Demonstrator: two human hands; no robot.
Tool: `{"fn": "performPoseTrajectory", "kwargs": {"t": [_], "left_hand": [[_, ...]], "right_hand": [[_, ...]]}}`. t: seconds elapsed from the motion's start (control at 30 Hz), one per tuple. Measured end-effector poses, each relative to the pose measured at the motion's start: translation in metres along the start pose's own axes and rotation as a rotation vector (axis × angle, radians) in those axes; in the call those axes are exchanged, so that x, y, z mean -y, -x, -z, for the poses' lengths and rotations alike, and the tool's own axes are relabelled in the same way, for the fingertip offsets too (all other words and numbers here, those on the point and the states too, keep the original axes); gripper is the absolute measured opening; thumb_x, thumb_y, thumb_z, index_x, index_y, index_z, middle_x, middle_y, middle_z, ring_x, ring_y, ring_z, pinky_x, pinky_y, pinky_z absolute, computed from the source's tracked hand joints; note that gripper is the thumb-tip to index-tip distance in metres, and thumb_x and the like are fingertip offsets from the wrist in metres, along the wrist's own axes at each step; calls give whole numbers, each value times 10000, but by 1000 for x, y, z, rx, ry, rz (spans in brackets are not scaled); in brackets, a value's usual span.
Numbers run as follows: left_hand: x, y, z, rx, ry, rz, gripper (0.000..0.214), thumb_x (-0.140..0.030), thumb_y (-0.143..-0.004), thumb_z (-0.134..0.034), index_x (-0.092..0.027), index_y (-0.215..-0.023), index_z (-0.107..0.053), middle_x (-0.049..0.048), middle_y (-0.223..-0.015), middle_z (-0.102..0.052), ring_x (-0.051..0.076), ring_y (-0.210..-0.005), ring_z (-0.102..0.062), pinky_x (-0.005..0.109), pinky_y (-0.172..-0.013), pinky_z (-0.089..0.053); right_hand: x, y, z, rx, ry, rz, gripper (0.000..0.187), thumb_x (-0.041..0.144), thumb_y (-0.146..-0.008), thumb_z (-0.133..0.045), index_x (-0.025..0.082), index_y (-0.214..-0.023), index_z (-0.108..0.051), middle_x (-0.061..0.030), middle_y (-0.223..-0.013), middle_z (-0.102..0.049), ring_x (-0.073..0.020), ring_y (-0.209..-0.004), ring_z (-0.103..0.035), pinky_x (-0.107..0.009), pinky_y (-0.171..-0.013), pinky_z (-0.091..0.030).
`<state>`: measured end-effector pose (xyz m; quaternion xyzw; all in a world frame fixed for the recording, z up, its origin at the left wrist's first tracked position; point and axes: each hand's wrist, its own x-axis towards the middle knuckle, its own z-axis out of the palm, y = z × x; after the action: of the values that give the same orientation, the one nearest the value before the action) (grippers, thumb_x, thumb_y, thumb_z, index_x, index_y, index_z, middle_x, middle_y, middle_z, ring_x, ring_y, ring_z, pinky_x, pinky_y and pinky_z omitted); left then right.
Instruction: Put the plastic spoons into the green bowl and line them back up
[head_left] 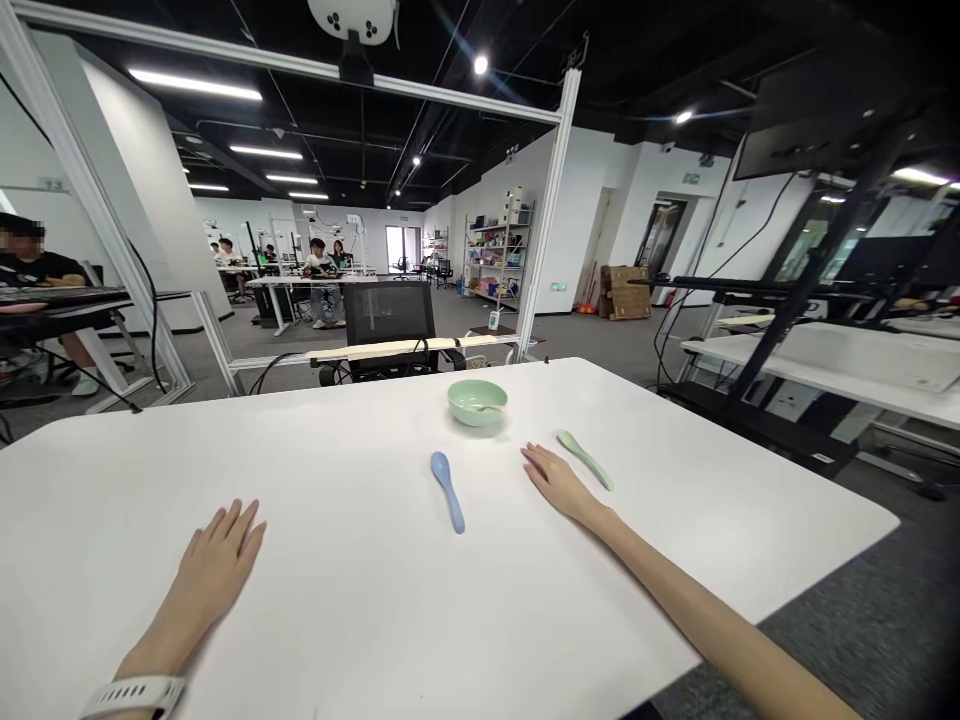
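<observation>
Green spoon [585, 460] just beside right hand [556, 480], arm outstretched, fingers flat, released, left hand [217, 560] palm-down on table [375, 610], fingers released

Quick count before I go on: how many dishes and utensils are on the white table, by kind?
Spoons: 2, the blue spoon and the green spoon
Bowls: 1, the green bowl
Total: 3

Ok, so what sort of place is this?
Probably an open-plan office or lab: people seated at rows of desks in the background, a stocked shelf unit by the far wall, and an aluminium frame behind this white table.
</observation>
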<state>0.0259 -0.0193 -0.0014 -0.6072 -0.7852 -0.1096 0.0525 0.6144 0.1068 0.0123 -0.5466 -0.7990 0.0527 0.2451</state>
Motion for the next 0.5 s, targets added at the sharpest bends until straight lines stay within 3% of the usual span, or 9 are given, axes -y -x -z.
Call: {"fn": "performPoseTrajectory", "kwargs": {"t": [0.23,0.37,0.5], "left_hand": [[-5,2,5,0,6,6,792,-446,-1017,-157,-39,-1607,-492,233,-1705,-462,403,-1599,-414,608,-1291,-336],[-5,3,4,17,-5,13,783,-440,-1018,-163,-47,-1613,-486,216,-1714,-457,394,-1606,-405,590,-1300,-329],[-5,2,3,-7,13,24,765,-454,-1017,-203,-71,-1598,-518,207,-1704,-476,390,-1601,-416,599,-1300,-331]], "right_hand": [[8,-17,19,-82,-27,-34,437,276,-1064,-478,141,-1410,-709,-193,-1512,-664,-334,-1444,-595,-487,-1229,-445],[36,-70,49,-136,26,-32,386,234,-1073,-485,149,-1357,-732,-166,-1330,-758,-294,-1268,-680,-407,-1109,-510],[74,-133,68,22,175,-102,347,192,-1047,-550,125,-1288,-789,-149,-1223,-804,-274,-1194,-705,-305,-1026,-491]]}}
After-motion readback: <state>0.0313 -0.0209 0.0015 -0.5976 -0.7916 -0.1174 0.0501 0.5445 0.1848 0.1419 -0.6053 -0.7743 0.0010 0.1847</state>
